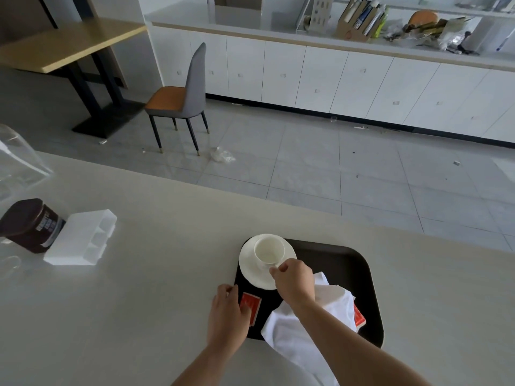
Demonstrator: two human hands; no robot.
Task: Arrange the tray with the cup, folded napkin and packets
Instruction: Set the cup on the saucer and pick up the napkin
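Head view. Your right hand (292, 274) reaches in over the napkin (306, 327), fingertips pinching the cup (269, 250) at its near side. The cup sits on a saucer (250, 274) at the far-left corner of the tray (356, 274). Your left hand (227, 316) is curled at the tray's left rim, touching a red packet (250, 307); I cannot tell which of the two it grips. A second packet (359, 319) is half under the napkin. A jar (30, 224) and a white box (80, 238) stand well to the left.

Right hand (292, 277) at cup (269, 249); left hand (227, 313) apparently on packet (252, 306).

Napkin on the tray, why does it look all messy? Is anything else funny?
Yes. The white napkin is crumpled, not folded, and hangs over the near edge of the tray onto the counter. It also covers part of a red packet. The saucer sticks out past the tray's far left corner.
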